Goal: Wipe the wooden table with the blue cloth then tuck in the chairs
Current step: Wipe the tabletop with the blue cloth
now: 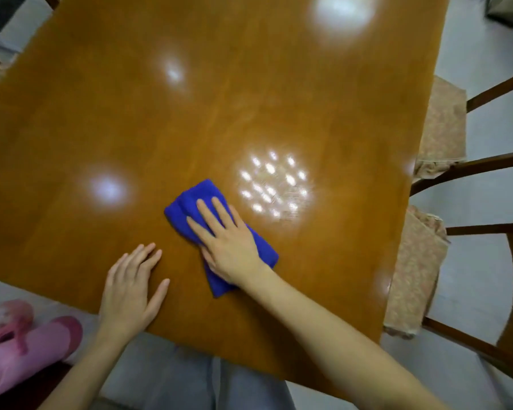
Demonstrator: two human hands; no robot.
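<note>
You are in the wiping step. Your right hand (228,247) lies flat, fingers spread, pressing the folded blue cloth (190,202) onto the counter (249,99) at lower centre of the frame. Your left hand (128,288) rests open, palm down, on the counter just left of the cloth, holding nothing. Next, sweep the cloth toward the unwiped upper area. The two chairs (439,125) at the right edge remain pulled out; tuck them in afterward.

One table (190,119), one cloth (190,202), two chairs (444,125).
</note>
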